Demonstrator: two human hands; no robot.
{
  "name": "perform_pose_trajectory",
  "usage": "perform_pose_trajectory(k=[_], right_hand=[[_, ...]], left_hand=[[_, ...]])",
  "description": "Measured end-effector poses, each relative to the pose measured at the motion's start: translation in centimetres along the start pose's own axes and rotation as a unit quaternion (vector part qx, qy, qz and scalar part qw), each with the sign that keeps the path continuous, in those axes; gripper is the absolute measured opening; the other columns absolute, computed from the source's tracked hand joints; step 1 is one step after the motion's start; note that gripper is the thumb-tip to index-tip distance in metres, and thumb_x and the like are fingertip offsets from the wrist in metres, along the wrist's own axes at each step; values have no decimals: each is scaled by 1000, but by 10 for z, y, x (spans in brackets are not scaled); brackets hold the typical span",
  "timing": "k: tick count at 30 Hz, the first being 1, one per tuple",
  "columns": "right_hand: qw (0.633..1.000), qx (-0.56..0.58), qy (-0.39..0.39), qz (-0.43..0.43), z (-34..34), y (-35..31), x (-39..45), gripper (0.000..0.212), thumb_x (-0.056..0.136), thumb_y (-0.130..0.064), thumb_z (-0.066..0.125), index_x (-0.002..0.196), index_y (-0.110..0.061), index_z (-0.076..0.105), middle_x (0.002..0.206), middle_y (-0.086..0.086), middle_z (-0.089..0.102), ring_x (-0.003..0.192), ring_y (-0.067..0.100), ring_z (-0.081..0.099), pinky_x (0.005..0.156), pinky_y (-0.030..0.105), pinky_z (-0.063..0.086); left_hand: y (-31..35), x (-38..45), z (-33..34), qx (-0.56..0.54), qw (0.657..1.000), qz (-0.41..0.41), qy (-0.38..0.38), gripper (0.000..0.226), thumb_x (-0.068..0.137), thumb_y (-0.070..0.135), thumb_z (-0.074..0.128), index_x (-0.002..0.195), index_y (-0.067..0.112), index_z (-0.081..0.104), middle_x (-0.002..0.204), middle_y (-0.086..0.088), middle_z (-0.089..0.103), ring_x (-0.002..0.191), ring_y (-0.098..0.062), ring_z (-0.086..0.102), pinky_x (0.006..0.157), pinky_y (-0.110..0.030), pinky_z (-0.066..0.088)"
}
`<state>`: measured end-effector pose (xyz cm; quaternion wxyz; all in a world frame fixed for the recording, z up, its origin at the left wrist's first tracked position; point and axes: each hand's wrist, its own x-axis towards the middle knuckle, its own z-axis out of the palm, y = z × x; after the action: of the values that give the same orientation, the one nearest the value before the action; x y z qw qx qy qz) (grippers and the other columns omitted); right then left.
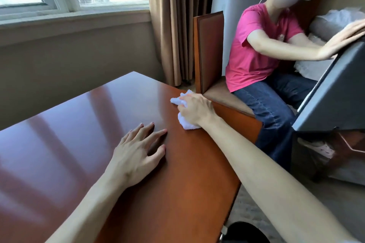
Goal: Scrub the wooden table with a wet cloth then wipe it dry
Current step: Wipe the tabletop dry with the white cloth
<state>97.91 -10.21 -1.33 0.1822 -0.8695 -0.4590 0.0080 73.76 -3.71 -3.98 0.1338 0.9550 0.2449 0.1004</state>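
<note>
Table (83,124) | right hand (194,109) gripping cloth (184,122) at far right edge | left hand (136,154) flat, fingers spread, holding nothing | likely mid-scrub; drying pass apparently left

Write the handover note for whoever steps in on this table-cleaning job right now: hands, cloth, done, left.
Right hand: grips the bunched white cloth and presses it on the wooden table near its far right edge, beside the chair.
Left hand: flat on the tabletop, fingers spread, holding nothing.
Done: cannot tell how much is scrubbed; the surface is glossy, and no wet streaks are clear.
Left: finish the pass over the top, then wipe dry if not yet done.
Note: a seated person in a pink shirt is close to that edge.
</note>
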Motion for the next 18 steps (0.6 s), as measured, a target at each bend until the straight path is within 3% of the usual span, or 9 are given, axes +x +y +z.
perform_pose_trajectory(k=[3, 6, 9, 12, 14, 16, 18], right_hand=[[1000, -10, -12, 4, 15, -14, 58, 60, 82, -47, 26, 129, -45, 64, 143, -1, 57, 126, 30, 55, 99, 44, 47], [999, -7, -31, -34, 29, -45, 74, 48, 86, -44, 31, 115, -36, 67, 131, 0, 63, 116, 31, 61, 84, 38, 44], [992, -17, -63, -106, 34, -68, 47, 48, 89, -47, 29, 124, -44, 62, 134, -7, 57, 116, 28, 62, 85, 41, 44], [989, 19, -83, -122, 17, -75, 3, 55, 89, -49, 27, 134, -45, 58, 148, -15, 49, 129, 23, 56, 100, 45, 45], [988, 14, -75, -133, 9, -78, -31, 47, 97, -41, 38, 139, -36, 58, 153, -12, 47, 135, 22, 51, 106, 44, 43], [986, 5, -51, -160, 10, -81, -65, 43, 100, -32, 47, 141, -31, 59, 155, -9, 47, 140, 17, 45, 111, 41, 40], [977, 12, -47, -205, 17, -93, -91, 43, 98, -31, 49, 140, -32, 61, 155, -13, 47, 145, 11, 38, 117, 39, 34]], left_hand=[[-3, 3, 0, -11, 1000, -4, 11, 60, 83, 73, 22, 142, 66, 33, 160, 30, 21, 152, -2, 8, 124, -31, 14], [-2, 3, 0, -19, 1000, -6, 10, 56, 85, 72, 26, 140, 68, 34, 159, 31, 22, 152, -1, 9, 122, -32, 17], [-3, 1, -3, -25, 1000, -2, 16, 53, 86, 67, 33, 138, 65, 42, 156, 33, 29, 150, -2, 17, 120, -31, 22], [1, -2, -16, -219, 972, -51, 70, 28, 88, 38, 55, 107, 46, 74, 125, 28, 63, 121, 3, 55, 103, -28, 44], [-4, -4, -26, -319, 936, -100, 109, 24, 90, 19, 59, 89, 34, 78, 98, 18, 74, 96, -1, 68, 91, -32, 53], [-24, -3, -37, -275, 944, -117, 138, 22, 89, 17, 60, 83, 32, 74, 91, 11, 75, 92, -8, 70, 83, -30, 52], [-56, -4, -45, -122, 973, -134, 145, 18, 88, 33, 53, 92, 33, 71, 101, 3, 71, 101, -20, 66, 85, -32, 49]])
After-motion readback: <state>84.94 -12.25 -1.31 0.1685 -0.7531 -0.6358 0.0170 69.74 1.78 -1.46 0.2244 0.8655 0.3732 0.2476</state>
